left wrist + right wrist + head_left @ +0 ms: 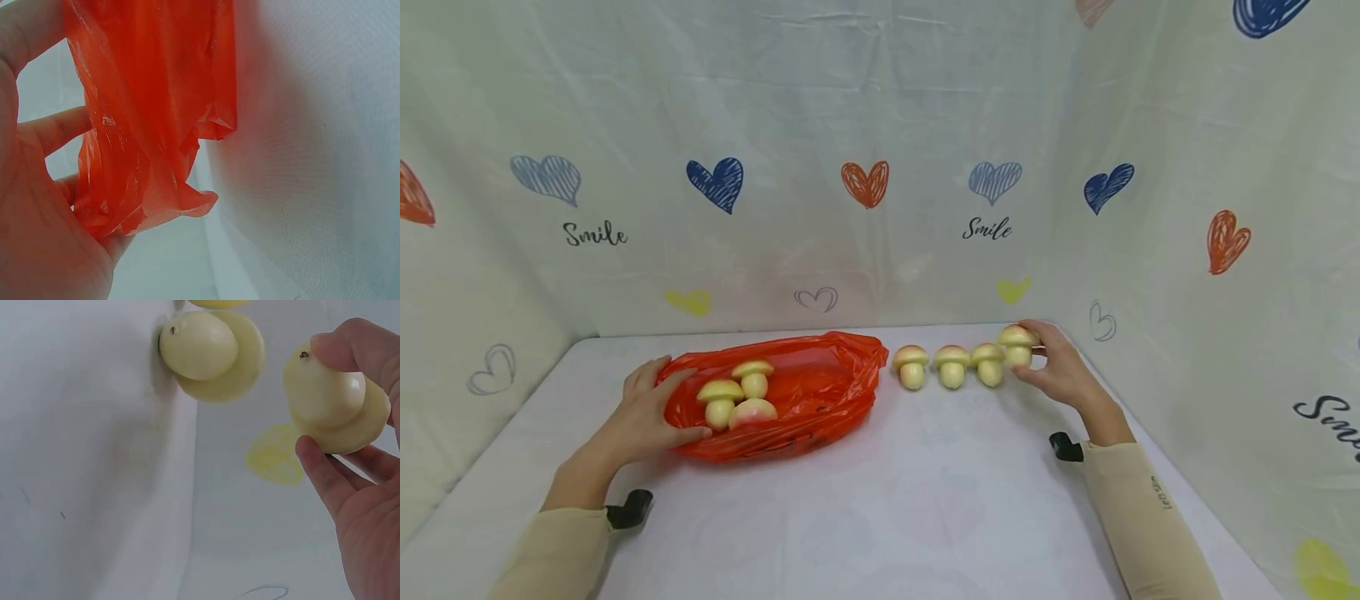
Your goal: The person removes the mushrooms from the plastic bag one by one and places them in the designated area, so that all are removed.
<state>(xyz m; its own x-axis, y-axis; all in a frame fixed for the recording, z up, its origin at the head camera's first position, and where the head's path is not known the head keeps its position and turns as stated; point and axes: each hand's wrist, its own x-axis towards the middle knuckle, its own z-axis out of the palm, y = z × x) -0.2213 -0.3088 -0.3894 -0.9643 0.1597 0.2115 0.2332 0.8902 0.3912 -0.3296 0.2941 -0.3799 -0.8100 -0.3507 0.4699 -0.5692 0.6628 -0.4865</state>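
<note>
A red plastic bag (820,375) lies spread at the left of the table, its mouth facing up. My left hand (640,417) holds the bag's left end, thumb along the near rim and fingers at the far rim. Three mushrooms, yellow with pinkish caps, are inside; one mushroom (718,402) stands nearest that hand. To the right, my right hand (1063,367) pinches a mushroom (328,394) between thumb and fingers, raised off the table. Beside it stand three more in a row: a mushroom (988,364), a middle mushroom (952,367) and a left mushroom (912,367).
The table (880,517) has a white cover. A white cloth backdrop (790,100) printed with hearts and "Smile" rises behind it and along both sides. The mushroom row stands close to the table's back edge.
</note>
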